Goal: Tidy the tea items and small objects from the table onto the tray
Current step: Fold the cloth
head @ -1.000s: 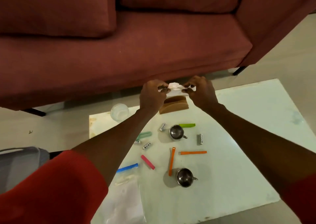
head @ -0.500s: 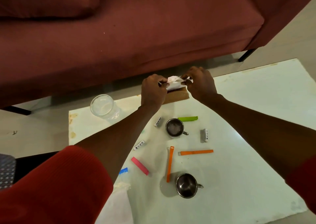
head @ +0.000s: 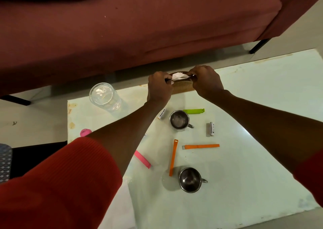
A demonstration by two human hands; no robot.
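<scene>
At the tabletop's [head: 262, 92] far edge, the left hand [head: 160, 87] and right hand [head: 205, 81] pinch a white tissue [head: 178, 76] between them. It sits just above a brown holder [head: 183, 87].

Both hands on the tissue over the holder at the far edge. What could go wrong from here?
1. Left hand and right hand pinch the white tissue; pulling apart may tear it.
2. The wooden holder sits at the table edge and might get pushed off.
3. The left forearm passes near the glass and could knock it.
</scene>
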